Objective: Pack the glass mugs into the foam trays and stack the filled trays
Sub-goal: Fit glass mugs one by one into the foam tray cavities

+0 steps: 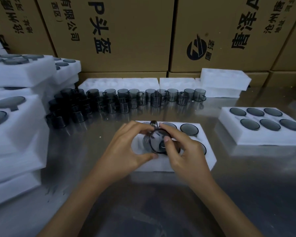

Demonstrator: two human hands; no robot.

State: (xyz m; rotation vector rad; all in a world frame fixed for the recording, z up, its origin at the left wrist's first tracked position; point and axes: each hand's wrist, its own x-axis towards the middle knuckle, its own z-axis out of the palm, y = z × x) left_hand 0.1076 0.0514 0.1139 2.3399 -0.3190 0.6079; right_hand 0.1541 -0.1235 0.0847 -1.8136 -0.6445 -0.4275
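A smoky glass mug is tilted over the near-left pocket of a white foam tray in front of me. My left hand grips the mug's left side with thumb below and fingers above. My right hand pinches its rim from the right. Other pockets of this tray hold mugs, such as one at the back right. Several loose mugs stand in rows behind the tray.
A filled foam tray lies at the right. Stacks of filled trays rise at the left. Empty foam trays line the back, under a wall of cardboard boxes. The table top is shiny metal.
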